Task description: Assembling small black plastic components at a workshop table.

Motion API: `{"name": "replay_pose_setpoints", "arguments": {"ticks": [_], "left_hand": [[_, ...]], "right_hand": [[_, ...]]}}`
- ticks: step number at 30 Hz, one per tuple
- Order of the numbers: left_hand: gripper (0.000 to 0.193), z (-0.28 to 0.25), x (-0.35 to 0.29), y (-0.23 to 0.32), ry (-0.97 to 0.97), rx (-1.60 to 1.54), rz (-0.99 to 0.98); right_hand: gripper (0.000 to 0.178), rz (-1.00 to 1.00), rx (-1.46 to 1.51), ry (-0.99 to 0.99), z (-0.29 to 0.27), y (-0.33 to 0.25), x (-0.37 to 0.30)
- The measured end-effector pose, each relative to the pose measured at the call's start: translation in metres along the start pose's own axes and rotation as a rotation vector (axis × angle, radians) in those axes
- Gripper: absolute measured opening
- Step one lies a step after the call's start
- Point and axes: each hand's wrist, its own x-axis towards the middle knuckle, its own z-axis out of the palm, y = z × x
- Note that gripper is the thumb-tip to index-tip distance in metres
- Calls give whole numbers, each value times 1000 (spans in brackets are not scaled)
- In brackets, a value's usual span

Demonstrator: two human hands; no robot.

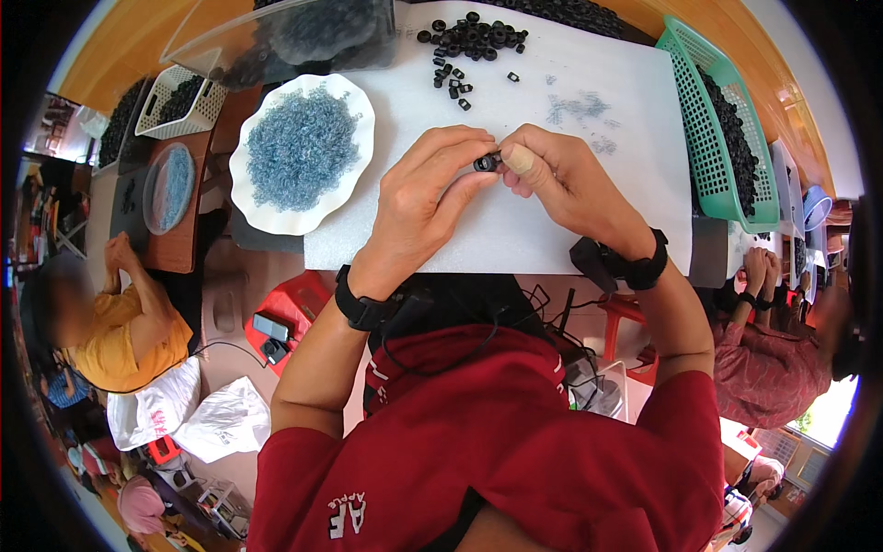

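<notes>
Over the white foam sheet (414, 110), my two hands meet at a small black plastic part (485, 164). My left hand (414, 202) pinches it between thumb and fingers. My right hand (570, 179) is closed at its right end, its thumb wrapped in a beige cover; whatever lies under that thumb is hidden. Beyond the hands are a pile of round black plastic parts (476, 37) and several smaller black pieces (453, 89). To the left, a white scalloped plate (241, 184) holds a heap of tiny bluish springs (303, 147). More loose springs (579, 108) lie on the sheet at right.
A green basket (685, 120) of black parts stands along the right edge. A clear bin (230, 37) sits at far left. Co-workers sit at both sides, one in a yellow shirt (129, 340). A red stool (290, 313) with a phone is below the table.
</notes>
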Motion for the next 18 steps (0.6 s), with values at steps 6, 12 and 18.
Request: {"name": "replay_pose_setpoints", "arguments": {"ticks": [6, 12, 18], "left_hand": [[24, 1, 0, 2, -16, 19, -3], [24, 1, 0, 1, -30, 29, 5], [25, 1, -1, 1, -13, 49, 28]], "right_hand": [[22, -249, -452, 109, 2, -3, -1], [25, -267, -560, 112, 5, -5, 0], [31, -74, -278, 91, 13, -5, 2]]}}
